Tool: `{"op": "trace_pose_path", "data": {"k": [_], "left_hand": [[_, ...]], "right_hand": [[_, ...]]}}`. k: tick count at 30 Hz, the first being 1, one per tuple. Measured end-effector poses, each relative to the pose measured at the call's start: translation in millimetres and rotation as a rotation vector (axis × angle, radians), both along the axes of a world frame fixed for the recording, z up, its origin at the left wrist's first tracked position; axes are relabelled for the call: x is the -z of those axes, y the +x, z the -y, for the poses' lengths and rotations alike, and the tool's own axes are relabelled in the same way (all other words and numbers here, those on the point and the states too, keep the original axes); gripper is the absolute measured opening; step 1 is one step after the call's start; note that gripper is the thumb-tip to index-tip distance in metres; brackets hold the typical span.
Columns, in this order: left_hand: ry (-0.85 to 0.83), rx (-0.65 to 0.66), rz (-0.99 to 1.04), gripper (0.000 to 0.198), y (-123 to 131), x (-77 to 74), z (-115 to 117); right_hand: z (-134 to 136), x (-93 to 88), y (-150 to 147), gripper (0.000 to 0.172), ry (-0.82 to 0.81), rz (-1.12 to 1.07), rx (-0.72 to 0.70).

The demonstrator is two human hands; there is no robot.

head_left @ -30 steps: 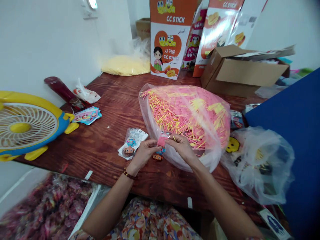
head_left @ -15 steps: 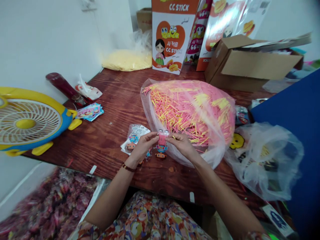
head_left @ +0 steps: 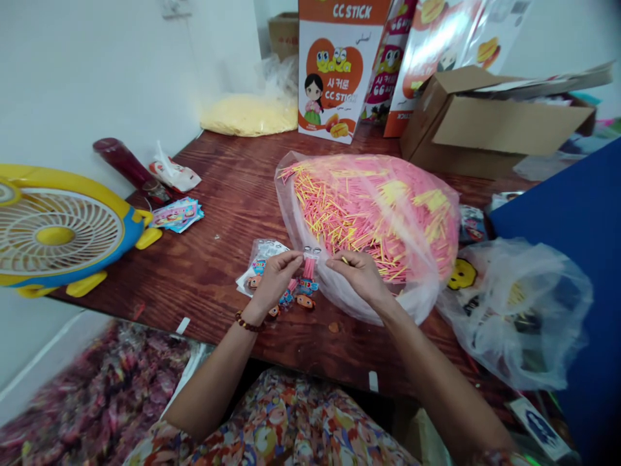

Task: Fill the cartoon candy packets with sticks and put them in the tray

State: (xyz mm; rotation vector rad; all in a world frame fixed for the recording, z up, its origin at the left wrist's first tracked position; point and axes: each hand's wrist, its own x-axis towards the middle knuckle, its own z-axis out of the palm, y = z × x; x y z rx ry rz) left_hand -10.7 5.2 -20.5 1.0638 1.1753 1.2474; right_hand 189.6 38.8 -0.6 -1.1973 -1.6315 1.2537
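Observation:
My left hand (head_left: 274, 278) pinches a small clear packet (head_left: 307, 275) with pink sticks in its top and a printed cartoon figure at its bottom. My right hand (head_left: 356, 275) is just right of the packet, fingers curled, with a yellow stick (head_left: 343, 260) at its fingertips. Behind both hands lies a big clear plastic bag (head_left: 373, 220) full of pink and yellow sticks. A small pile of empty printed packets (head_left: 262, 259) rests on the wooden table (head_left: 223, 194) left of my left hand.
A yellow and blue fan (head_left: 58, 236) lies at the left. Printed packets (head_left: 177, 213) and a dark red tube (head_left: 129, 169) sit near the wall. Orange CC STICK cartons (head_left: 339, 65) and an open cardboard box (head_left: 485, 123) stand behind. A crumpled plastic bag (head_left: 514, 310) lies right; a bin of wrapped sweets (head_left: 87, 395) is below left.
My right hand has come off the packet's top and drawn slightly right, with a yellow stick at its fingers. The left hand keeps the packet. The camera tilted a little.

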Motion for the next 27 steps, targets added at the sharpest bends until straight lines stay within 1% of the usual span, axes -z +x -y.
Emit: {"op": "trace_pose_path", "data": {"k": [2, 5, 7, 11, 13, 16, 18, 22, 24, 27], "left_hand": [[-0.028, 0.012, 0.02, 0.029, 1.5, -1.8, 0.5], [-0.045, 0.038, 0.028, 0.029, 3.3, -4.3, 1.7], [-0.054, 0.032, 0.059, 0.028, 3.8, -3.7, 3.1], [-0.163, 0.078, 0.143, 0.034, 3.8, 5.5, 9.2], [-0.206, 0.076, 0.157, 0.032, 3.2, 11.6, 13.2], [-0.205, 0.026, 0.139, 0.027, 0.8, 17.0, 18.0], [-0.195, 0.024, 0.103, 0.026, -2.3, 17.9, 19.6], [-0.232, 0.035, 0.068, 0.029, -11.7, 20.2, 22.6], [-0.262, 0.023, 0.062, 0.031, -16.9, 22.8, 25.5], [-0.263, -0.01, 0.039, 0.031, -22.7, 24.9, 31.2]], "right_hand": [[-0.7, 3.0, -2.8, 0.025, -0.018, -0.035, 0.005], [-0.2, 10.7, -8.9, 0.024, -0.052, -0.084, -0.068], [0.9, 17.1, -13.2, 0.024, -0.071, -0.108, -0.071], [4.4, 28.2, -19.8, 0.025, -0.096, -0.175, 0.006], [6.1, 31.3, -21.6, 0.027, -0.119, -0.179, 0.007], [7.3, 32.5, -22.7, 0.029, -0.147, -0.142, -0.031], [7.3, 31.8, -23.2, 0.028, -0.153, -0.111, -0.067], [7.9, 29.7, -26.4, 0.031, -0.18, -0.069, -0.108], [9.4, 29.7, -29.5, 0.033, -0.214, -0.059, -0.117], [12.4, 31.9, -35.0, 0.033, -0.254, -0.029, -0.134]]}}
